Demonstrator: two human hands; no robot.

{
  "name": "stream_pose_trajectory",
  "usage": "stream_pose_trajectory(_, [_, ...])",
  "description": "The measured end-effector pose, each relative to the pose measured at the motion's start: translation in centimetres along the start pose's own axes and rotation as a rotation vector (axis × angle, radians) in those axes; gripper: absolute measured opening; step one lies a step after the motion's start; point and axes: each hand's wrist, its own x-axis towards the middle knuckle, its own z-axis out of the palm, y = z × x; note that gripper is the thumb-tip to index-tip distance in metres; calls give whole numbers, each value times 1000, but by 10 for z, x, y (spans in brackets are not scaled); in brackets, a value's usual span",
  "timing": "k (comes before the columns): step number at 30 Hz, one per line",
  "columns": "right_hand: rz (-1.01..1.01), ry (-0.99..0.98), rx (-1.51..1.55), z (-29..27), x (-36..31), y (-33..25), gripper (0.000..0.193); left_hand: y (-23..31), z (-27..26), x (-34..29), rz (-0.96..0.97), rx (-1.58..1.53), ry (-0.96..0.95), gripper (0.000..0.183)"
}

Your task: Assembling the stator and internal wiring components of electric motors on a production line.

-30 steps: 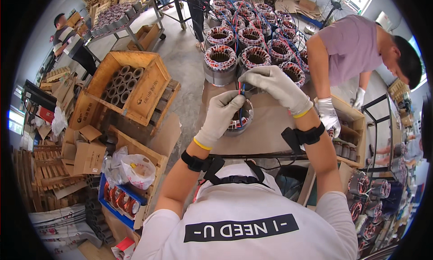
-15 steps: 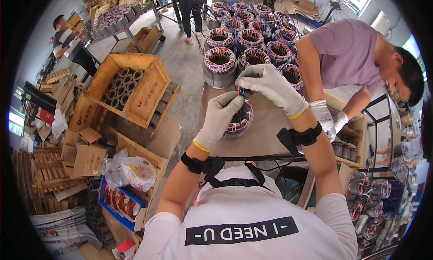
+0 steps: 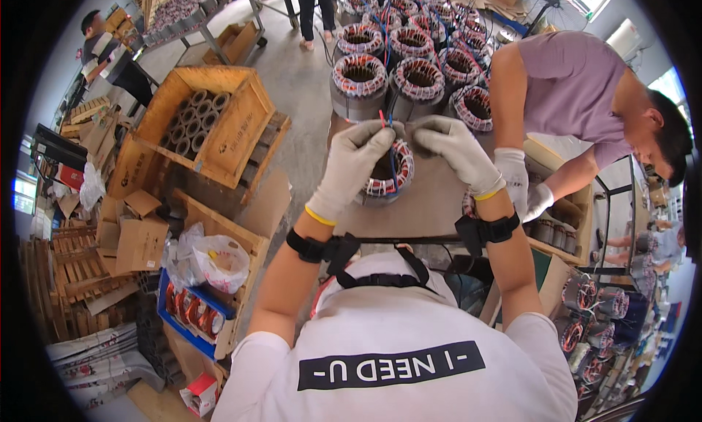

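Observation:
My left hand (image 3: pixel 351 164), in a white work glove, is closed with thumb and fingers pinching thin red and blue wires (image 3: pixel 382 118). Their ends stick up above the fingertips. Below the hands a motor stator (image 3: pixel 382 186), a grey ring with laced windings, stands on the brown-covered bench (image 3: pixel 431 221). A blue lead (image 3: pixel 395 170) runs down over its windings. To the right, my gloved right hand (image 3: pixel 459 153) hangs over the bench beside the stator, apart from the left. Its thumb and fingers are pressed together; whatever they hold is too small to make out.
Several finished-looking stators (image 3: pixel 358 82) crowd the far bench. On my right a co-worker's gloved hands (image 3: pixel 523 188) work close to my forearm, by a wooden box (image 3: pixel 585 210). Leftward stand a wooden crate (image 3: pixel 241 144) of metal cylinders and a blue bin (image 3: pixel 191 334).
My hands were together at the wires; the right has drawn off to the right, while the left keeps its pinch. The red wire's end now shows above the left fingers.

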Motion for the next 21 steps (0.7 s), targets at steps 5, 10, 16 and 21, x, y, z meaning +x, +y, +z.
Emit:
stream_pose_trajectory(5, [-198, -221, -747, -4, -29, 92, 39, 11, -20, -2, -108, -40, -236, 43])
stream_pose_trajectory(10, [-205, 138, -973, 41, -30, 125, 22, -65, -34, -15, 274, 1166, -395, 57])
stream_pose_trajectory(16, [-287, 275, -776, 42, -29, 144, 18, -103, -23, -23, 345, 1267, -233, 40])
stream_pose_trajectory(21, [-317, 241, -835, 51, -22, 119, 18, -111, -26, -26, 417, 1156, -162, 32])
